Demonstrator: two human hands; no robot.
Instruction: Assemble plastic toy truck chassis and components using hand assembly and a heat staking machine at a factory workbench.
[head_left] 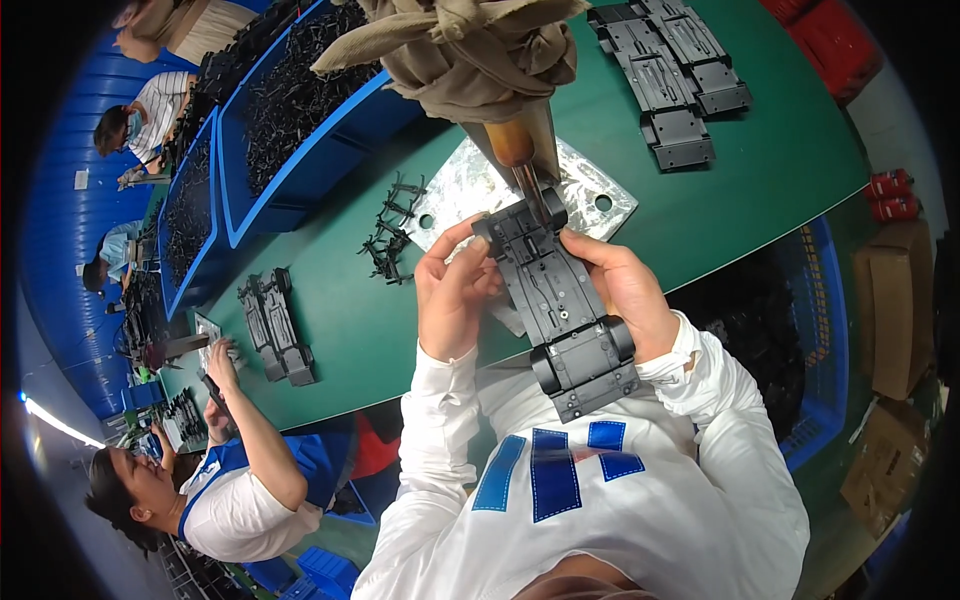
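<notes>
A black plastic toy-vehicle chassis (552, 290) is gripped between my two hands, tilted with its far end over a shiny metal plate (610, 180). My left hand (452, 295) pinches its upper left edge, and my right hand (628, 295) clasps its right edge with the thumb near the far end. Right above that far end hangs a fixed tool with a metal tip (532, 190), its upper part wrapped in beige cloth (480, 60). The tip overlaps the far end in view; whether they touch I cannot tell.
Small black plastic parts (388, 235) lie left of the plate on the green table (350, 350). More chassis pieces (665, 70) are at the far right, others (275, 325) at left. Blue bins (280, 180) hold black parts. A co-worker (235, 480) sits at left; a blue crate (825, 330) stands at right.
</notes>
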